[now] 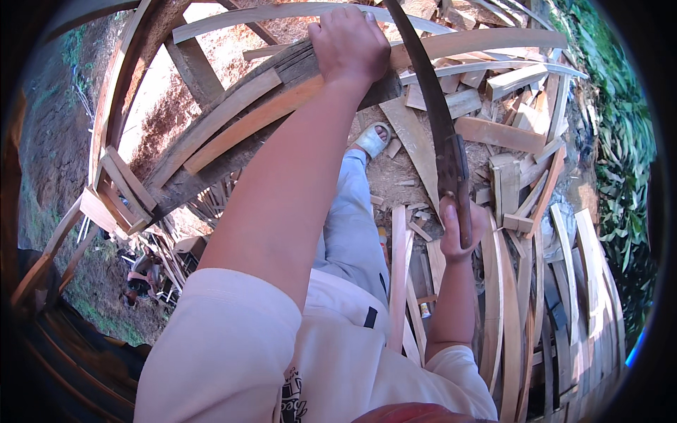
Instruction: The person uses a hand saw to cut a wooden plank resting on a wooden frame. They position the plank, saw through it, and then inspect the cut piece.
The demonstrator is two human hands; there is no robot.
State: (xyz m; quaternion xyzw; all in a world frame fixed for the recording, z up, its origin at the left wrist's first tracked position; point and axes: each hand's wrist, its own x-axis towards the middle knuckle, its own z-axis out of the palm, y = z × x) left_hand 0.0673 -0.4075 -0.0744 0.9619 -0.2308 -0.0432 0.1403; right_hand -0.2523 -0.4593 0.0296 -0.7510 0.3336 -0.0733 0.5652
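Note:
My left hand [350, 44] is closed over a light wooden plank [486, 42], pressing it down on a dark, weathered beam [300, 62]. The plank sticks out to the right past the beam's end. In my right hand [463, 229] is the handle of a hand saw [431, 92]. Its long dark blade runs up across the plank, just right of my left hand. Whether the teeth touch the wood I cannot tell. Another short board [218, 123] lies along the beam, left of my left hand.
Offcuts [501, 134] lie heaped to the right, with long boards [497, 303] leaning below. My sandalled foot [374, 139] stands beneath the beam on sawdust. Green plants [620, 141] border the right. A person [141, 278] is far off at lower left.

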